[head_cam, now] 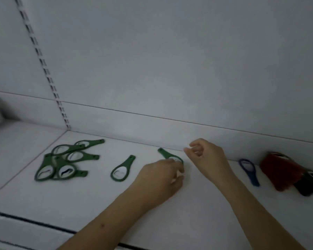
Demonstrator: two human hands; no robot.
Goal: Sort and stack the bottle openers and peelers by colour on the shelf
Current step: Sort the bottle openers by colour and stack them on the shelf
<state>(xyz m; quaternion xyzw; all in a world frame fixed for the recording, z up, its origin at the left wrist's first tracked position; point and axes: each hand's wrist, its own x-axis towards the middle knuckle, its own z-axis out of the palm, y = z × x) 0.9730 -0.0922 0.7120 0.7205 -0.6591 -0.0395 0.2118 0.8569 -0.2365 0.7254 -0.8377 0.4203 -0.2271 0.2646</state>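
While my left hand [163,175] seemingly pinches the green opener [167,156], right hand [205,156] loosely curled, I'd slide it flat onto the green pile [61,163].

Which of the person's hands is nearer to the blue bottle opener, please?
The right. The right hand hovers just left of the blue bottle opener; the left hand is farther left, its fingers on a green opener.
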